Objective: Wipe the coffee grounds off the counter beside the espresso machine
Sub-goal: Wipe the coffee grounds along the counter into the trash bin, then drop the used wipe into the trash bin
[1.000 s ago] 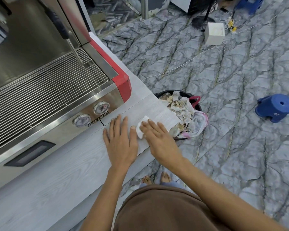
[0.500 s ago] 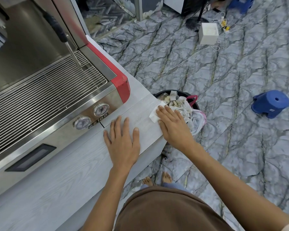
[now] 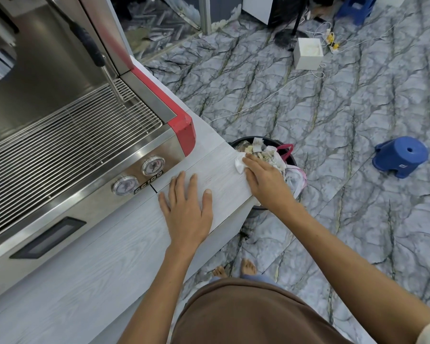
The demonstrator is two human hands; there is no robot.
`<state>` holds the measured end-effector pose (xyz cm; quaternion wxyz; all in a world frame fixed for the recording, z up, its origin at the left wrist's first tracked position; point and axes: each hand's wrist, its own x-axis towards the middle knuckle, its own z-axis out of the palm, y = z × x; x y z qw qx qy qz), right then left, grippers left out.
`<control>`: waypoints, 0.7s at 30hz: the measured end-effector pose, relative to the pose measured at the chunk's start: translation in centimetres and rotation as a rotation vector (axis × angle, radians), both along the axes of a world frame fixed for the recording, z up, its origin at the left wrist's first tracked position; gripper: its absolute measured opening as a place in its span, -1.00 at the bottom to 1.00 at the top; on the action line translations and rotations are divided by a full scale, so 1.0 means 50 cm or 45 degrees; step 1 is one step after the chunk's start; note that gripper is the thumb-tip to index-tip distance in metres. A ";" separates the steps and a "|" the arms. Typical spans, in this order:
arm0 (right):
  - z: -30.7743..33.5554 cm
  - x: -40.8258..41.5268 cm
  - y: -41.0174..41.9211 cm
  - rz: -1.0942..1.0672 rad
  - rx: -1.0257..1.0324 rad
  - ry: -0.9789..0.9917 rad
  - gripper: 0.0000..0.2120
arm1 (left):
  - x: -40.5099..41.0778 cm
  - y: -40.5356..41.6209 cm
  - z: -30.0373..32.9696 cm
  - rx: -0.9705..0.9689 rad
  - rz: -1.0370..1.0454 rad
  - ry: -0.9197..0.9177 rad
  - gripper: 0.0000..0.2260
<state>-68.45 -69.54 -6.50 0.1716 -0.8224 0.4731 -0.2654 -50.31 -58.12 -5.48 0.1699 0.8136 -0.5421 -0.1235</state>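
My right hand point(image 3: 265, 178) presses a white tissue point(image 3: 239, 165) flat on the far right corner of the pale wood-grain counter point(image 3: 109, 256), at its edge above a bin. Only a small part of the tissue shows past my fingers. My left hand point(image 3: 188, 209) lies flat and spread on the counter, nothing in it, just in front of the steel espresso machine point(image 3: 67, 142) with its red corner. I cannot make out coffee grounds on the counter.
A black trash bin point(image 3: 289, 157) full of crumpled paper stands on the floor right below the counter corner. A blue plastic stool point(image 3: 401, 156) lies further right. A white box point(image 3: 308, 53) and cables lie at the back on the marble floor.
My right hand has slid the tissue from beside my left hand rightward to the counter's far corner over the bin. My left hand has stayed flat in place.
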 end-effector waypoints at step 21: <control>0.021 -0.091 -0.035 -0.179 -0.148 -0.033 -0.78 | -0.095 -0.137 0.026 0.018 -0.417 0.156 -0.47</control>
